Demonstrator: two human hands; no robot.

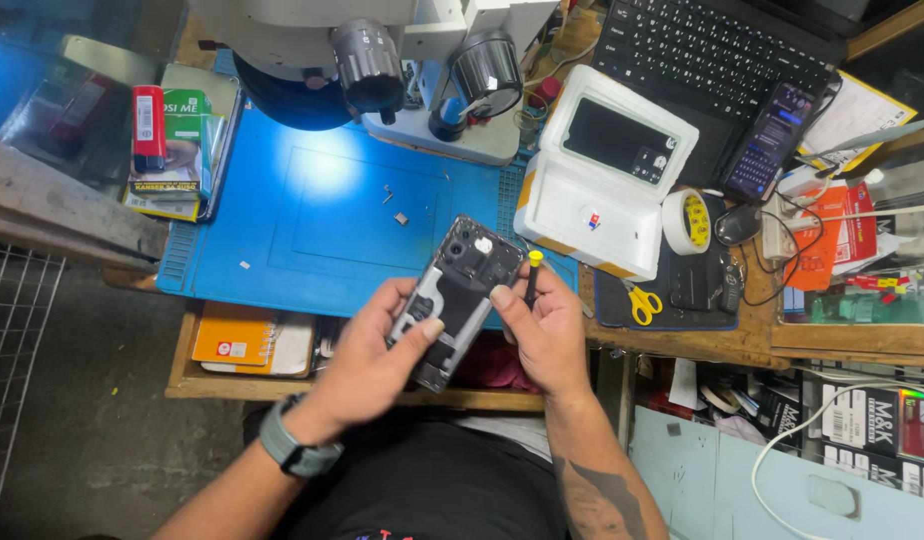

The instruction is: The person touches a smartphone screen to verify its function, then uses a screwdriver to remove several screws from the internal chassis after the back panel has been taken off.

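An opened smartphone (460,292) with its back cover off and dark inner parts showing is held over the front edge of a blue work mat (312,215). My left hand (372,355) grips its lower end from below, thumb pressed on the metal frame. My right hand (544,330) touches the phone's right side with the thumb and also holds a small screwdriver (532,275) with a black shaft and yellow cap, upright between the fingers. A watch sits on my left wrist.
A microscope (412,70) stands at the mat's back. A white foam box (602,170) holds another phone, with a tape roll (686,220), yellow scissors (641,300), a laptop (722,60) and a lit phone (769,140) to the right. Small screws (400,217) lie on the mat.
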